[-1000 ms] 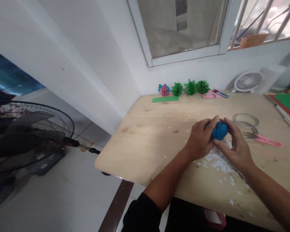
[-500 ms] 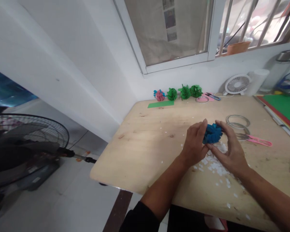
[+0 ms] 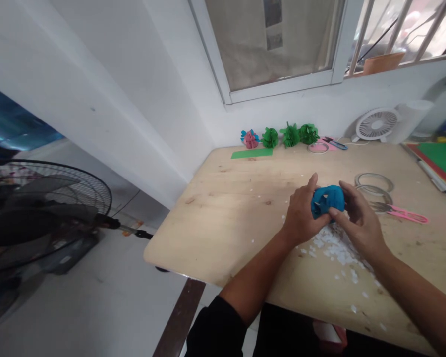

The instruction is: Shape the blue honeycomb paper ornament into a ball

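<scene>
A blue folded-paper piece (image 3: 327, 198) is held between both hands above the wooden table (image 3: 208, 213). My left hand (image 3: 301, 213) grips its left side, thumb low and a finger raised along the edge. On its right side, my right hand (image 3: 360, 220) has the thumb pressed on the lower front and fingers behind the upper edge. White paper scraps (image 3: 334, 245) lie scattered beneath and in front of the hands. Right of my right hand are pink-handled snips (image 3: 407, 213) and rings of wire (image 3: 373, 182).
Several green paper shapes (image 3: 290, 135) and a pink-and-blue one (image 3: 250, 139) line the wall, behind a green strip (image 3: 251, 153). Blue snips (image 3: 335, 144), a small white fan (image 3: 377, 124) and coloured sheets (image 3: 442, 158) stand or lie farther right. A large floor fan (image 3: 52, 208) is left.
The blue paper piece has been turned between my hands, showing a smoother, rounded face instead of its frilled edge. My right thumb has moved onto its front. The camera view has shifted slightly.
</scene>
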A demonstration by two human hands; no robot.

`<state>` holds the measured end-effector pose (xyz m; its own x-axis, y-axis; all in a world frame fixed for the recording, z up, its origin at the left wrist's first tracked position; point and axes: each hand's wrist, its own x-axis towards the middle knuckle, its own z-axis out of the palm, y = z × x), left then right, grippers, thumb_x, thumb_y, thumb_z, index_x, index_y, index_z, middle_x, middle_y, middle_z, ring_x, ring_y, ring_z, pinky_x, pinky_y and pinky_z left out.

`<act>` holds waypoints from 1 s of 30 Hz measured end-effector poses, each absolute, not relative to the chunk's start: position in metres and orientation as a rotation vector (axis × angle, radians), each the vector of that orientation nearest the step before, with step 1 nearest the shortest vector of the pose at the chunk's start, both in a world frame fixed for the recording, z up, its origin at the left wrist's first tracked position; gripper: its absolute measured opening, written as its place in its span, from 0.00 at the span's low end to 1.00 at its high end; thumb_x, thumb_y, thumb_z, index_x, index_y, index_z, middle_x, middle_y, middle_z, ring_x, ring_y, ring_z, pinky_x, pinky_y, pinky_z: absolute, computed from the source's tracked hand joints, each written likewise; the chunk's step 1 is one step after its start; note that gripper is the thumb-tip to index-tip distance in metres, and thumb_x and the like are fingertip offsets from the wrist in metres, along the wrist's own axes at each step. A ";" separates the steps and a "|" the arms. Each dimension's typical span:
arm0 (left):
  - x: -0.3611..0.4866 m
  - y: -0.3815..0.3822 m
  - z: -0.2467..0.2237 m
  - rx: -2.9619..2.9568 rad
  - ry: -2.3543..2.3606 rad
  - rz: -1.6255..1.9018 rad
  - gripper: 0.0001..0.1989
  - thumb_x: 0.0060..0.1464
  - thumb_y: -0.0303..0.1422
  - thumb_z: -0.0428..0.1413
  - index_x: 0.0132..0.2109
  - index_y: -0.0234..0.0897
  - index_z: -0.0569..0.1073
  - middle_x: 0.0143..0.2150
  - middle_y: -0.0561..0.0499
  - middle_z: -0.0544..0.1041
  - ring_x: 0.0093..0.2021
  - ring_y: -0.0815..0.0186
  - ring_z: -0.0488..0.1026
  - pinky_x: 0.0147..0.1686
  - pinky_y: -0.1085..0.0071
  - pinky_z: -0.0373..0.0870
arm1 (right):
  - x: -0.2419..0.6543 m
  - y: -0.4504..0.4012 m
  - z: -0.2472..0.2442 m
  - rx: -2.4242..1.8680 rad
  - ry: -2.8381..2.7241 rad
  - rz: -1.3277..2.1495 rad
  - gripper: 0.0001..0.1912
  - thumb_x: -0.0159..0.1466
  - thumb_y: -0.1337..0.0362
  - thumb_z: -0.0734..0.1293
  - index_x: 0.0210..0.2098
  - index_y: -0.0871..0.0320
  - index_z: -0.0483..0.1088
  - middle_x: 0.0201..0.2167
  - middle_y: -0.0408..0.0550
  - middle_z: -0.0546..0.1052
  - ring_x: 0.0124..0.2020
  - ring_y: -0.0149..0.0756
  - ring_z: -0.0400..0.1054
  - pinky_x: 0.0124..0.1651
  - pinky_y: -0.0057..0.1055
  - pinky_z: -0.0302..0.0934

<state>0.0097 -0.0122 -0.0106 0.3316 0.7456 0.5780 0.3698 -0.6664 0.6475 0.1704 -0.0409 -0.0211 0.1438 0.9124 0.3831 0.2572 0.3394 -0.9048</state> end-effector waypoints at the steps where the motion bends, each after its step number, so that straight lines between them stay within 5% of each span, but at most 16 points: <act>1: 0.010 -0.013 -0.010 2.189 0.993 1.268 0.47 0.55 0.38 0.63 0.72 0.44 0.44 0.60 0.42 0.71 0.58 0.53 0.70 0.58 0.52 0.67 | 0.171 -0.040 -0.020 -1.170 -1.369 0.697 0.36 0.60 0.50 0.73 0.65 0.45 0.63 0.62 0.53 0.71 0.61 0.52 0.68 0.62 0.55 0.63; 6: 0.010 -0.016 -0.006 2.142 1.061 1.285 0.31 0.53 0.37 0.64 0.60 0.39 0.62 0.57 0.42 0.74 0.55 0.55 0.72 0.55 0.55 0.70 | 0.170 -0.041 -0.015 -1.181 -1.370 0.699 0.36 0.59 0.51 0.73 0.65 0.47 0.64 0.60 0.53 0.72 0.58 0.50 0.70 0.59 0.52 0.66; 13: 0.010 -0.016 -0.001 2.230 1.077 1.230 0.15 0.52 0.35 0.64 0.45 0.39 0.70 0.56 0.42 0.75 0.59 0.57 0.71 0.59 0.56 0.68 | 0.173 -0.040 -0.020 -1.160 -1.401 0.725 0.36 0.61 0.51 0.72 0.66 0.45 0.62 0.61 0.51 0.72 0.58 0.49 0.70 0.59 0.50 0.67; 25: 0.008 -0.012 -0.003 2.312 1.064 1.205 0.11 0.55 0.35 0.62 0.45 0.38 0.75 0.59 0.41 0.75 0.59 0.55 0.72 0.60 0.54 0.67 | 0.177 -0.038 -0.018 -1.136 -1.485 0.737 0.39 0.60 0.52 0.73 0.68 0.45 0.59 0.60 0.52 0.72 0.57 0.49 0.70 0.58 0.50 0.68; 30: 0.008 -0.012 -0.004 2.355 1.105 1.194 0.18 0.56 0.37 0.60 0.53 0.38 0.71 0.57 0.41 0.76 0.60 0.54 0.71 0.61 0.53 0.65 | 0.175 -0.038 -0.020 -1.167 -1.493 0.779 0.40 0.61 0.51 0.72 0.69 0.43 0.57 0.61 0.51 0.71 0.57 0.47 0.71 0.60 0.50 0.66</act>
<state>0.0084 -0.0121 -0.0044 0.3664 0.7380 0.5666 0.5079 -0.6689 0.5428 0.1754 -0.0382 -0.0196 0.0135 0.9436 0.3308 0.2686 0.3152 -0.9102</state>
